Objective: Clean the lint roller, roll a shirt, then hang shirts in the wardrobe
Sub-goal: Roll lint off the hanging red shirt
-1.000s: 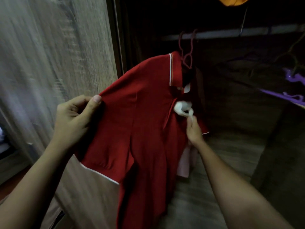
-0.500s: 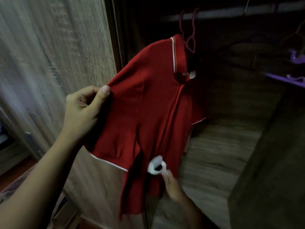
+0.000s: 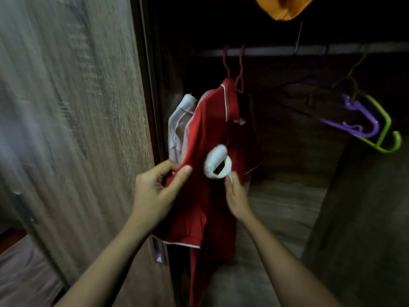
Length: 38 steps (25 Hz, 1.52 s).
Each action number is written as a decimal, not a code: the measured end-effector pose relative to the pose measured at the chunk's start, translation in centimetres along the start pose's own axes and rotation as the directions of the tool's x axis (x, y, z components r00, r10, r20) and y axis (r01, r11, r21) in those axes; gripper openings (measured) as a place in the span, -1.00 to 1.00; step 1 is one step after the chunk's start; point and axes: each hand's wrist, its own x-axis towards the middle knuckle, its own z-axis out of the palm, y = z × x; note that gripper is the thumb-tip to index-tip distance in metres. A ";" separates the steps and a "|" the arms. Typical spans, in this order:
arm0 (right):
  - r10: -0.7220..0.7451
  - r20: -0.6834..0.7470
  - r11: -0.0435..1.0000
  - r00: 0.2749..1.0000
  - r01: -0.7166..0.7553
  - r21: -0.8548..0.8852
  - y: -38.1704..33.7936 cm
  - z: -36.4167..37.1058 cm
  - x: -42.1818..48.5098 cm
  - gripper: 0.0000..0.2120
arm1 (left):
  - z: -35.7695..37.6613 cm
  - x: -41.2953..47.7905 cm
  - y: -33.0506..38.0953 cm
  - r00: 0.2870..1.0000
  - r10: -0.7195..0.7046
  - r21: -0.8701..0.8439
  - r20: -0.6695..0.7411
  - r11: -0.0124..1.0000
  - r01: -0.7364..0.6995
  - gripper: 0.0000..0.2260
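Observation:
A red polo shirt [image 3: 212, 134] with white trim hangs on a dark red hanger [image 3: 239, 69] from the wardrobe rail [image 3: 276, 50]. My left hand [image 3: 155, 189] pinches the shirt's sleeve edge between thumb and fingers. My right hand [image 3: 236, 196] grips the handle of a white lint roller [image 3: 218, 162], whose head lies against the shirt's front. A pale pink and white shirt [image 3: 180, 122] hangs just behind the red one on the left.
The wooden wardrobe door [image 3: 73, 129] stands open at my left. Empty purple [image 3: 358, 120] and green [image 3: 385, 134] hangers hang at the right of the rail. An orange item [image 3: 284, 6] sits at the top. A dark wooden panel [image 3: 358, 229] rises at the lower right.
The lint roller moved down the shirt front, then back up to chest height. My left hand moved rightward with the sleeve, and the pale shirt behind came into view.

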 end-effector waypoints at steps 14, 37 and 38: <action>0.340 -0.020 0.922 0.940 -0.337 -0.190 7.2 -8.7 -7.1 -0.66 | 11.2 -6.0 -2.7 0.946 0.284 0.363 0.158 0.874 -0.323 -0.77; 0.502 -0.416 0.654 0.758 -0.648 -0.391 -0.1 -17.2 -38.4 -0.66 | 12.1 -28.0 7.1 0.700 -0.008 0.336 0.714 0.881 -0.333 -0.72; 0.519 -0.430 0.630 0.739 -0.670 -0.391 -0.4 -17.5 -41.5 -0.66 | 11.9 -29.9 8.3 0.668 0.003 0.313 0.744 0.881 -0.353 -0.67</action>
